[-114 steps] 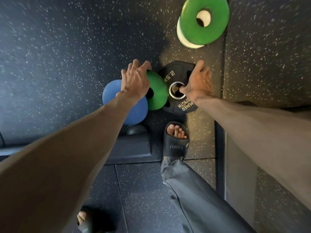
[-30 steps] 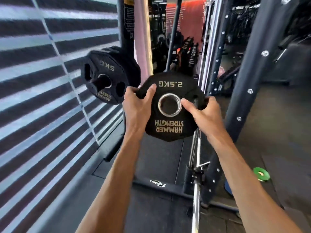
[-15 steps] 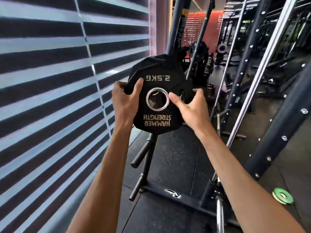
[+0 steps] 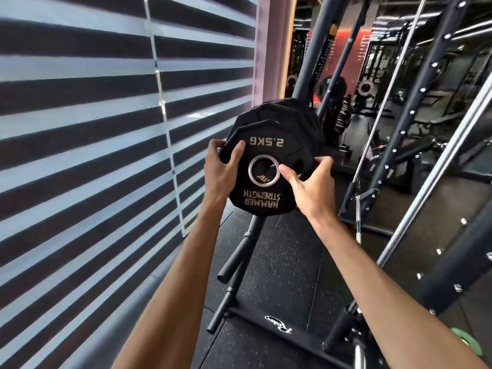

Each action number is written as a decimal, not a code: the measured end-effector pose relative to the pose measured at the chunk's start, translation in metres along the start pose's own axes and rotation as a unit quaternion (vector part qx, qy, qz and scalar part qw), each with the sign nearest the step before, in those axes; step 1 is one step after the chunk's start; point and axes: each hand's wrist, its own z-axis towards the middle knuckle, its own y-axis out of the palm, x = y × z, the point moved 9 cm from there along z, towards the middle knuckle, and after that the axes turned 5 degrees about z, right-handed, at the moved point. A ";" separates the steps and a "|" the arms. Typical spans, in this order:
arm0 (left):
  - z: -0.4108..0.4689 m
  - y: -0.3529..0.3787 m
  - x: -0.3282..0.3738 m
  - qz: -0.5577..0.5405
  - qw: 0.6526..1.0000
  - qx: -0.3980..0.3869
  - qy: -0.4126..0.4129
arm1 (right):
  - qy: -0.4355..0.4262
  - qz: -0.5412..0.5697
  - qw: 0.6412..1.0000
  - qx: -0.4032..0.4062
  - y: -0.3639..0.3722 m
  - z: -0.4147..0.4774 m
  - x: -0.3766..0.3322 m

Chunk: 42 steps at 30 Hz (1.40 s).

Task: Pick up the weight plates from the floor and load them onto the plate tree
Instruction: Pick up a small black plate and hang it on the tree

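Observation:
A black 2.5 kg plate [image 4: 263, 153] marked HAMMER STRENGTH is held upright at chest height, lettering upside down. My left hand [image 4: 222, 171] grips its left edge, thumb on the face. My right hand [image 4: 311, 186] grips the right edge, thumb beside the steel centre ring. Directly behind it a larger black plate [image 4: 287, 115] hangs on the plate tree [image 4: 241, 265], whose black post and two bare lower pegs show below. Through the ring I see lettering of the plate behind. The peg that bears the larger plate is hidden.
A striped window blind [image 4: 80, 129] fills the left side close to the tree. Black rack uprights [image 4: 415, 107] and steel bars [image 4: 436, 166] stand to the right. A green plate [image 4: 464, 339] lies on the speckled rubber floor at lower right. The tree's base bar [image 4: 277, 326] crosses the floor.
I lifted the 2.5 kg plate from the floor with both hands. Over the last second it moved toward the tree and now sits right in front of the larger hanging plate.

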 end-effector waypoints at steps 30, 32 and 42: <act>0.062 0.045 -0.065 -0.022 0.999 -0.026 0.012 | -0.086 -0.146 0.985 0.037 0.031 0.042 0.011; 0.063 0.043 -0.072 -0.001 1.000 -0.009 0.008 | -0.090 -0.151 0.984 0.031 0.032 0.043 0.013; -0.030 0.041 -0.164 -0.012 0.968 0.154 -0.196 | 0.001 -0.169 0.986 -0.002 0.012 -0.019 0.098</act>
